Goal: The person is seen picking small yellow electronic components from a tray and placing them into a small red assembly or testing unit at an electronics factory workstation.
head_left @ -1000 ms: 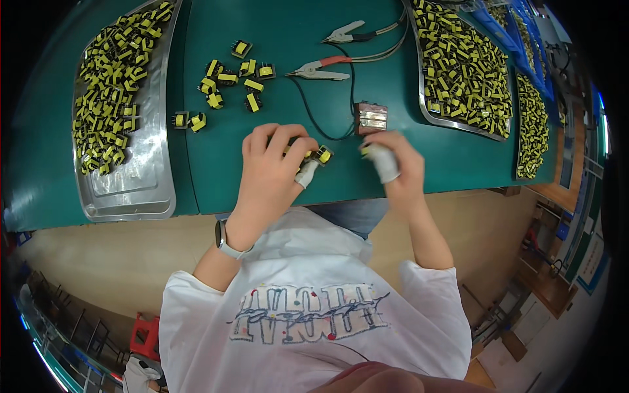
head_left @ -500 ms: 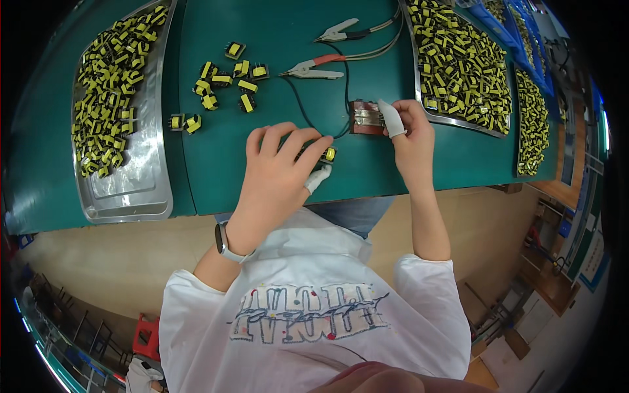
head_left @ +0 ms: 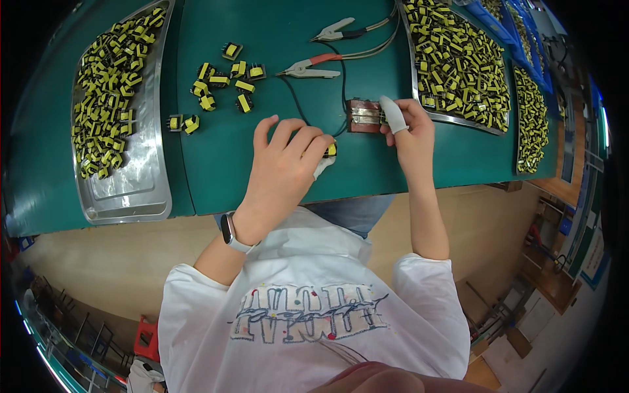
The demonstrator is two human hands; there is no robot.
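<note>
a flat, dark green tabletop [head_left: 216, 167] carried a shallow, silver metal tray [head_left: 154, 177] at left. the left hand [head_left: 285, 160] was closed on a boxy black-and-yellow component [head_left: 332, 150], partly hidden. the right hand [head_left: 415, 128] appeared closed on a second component [head_left: 383, 118], mostly hidden, at the right end of a brown rectangular block [head_left: 364, 116]. the step in hand appeared to be contact with the block; the next move called for steady alignment.

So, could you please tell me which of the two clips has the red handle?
The nearer clip, closer to the left hand: one of its handles is red, whereas the farther clip has black there and no red.
</note>
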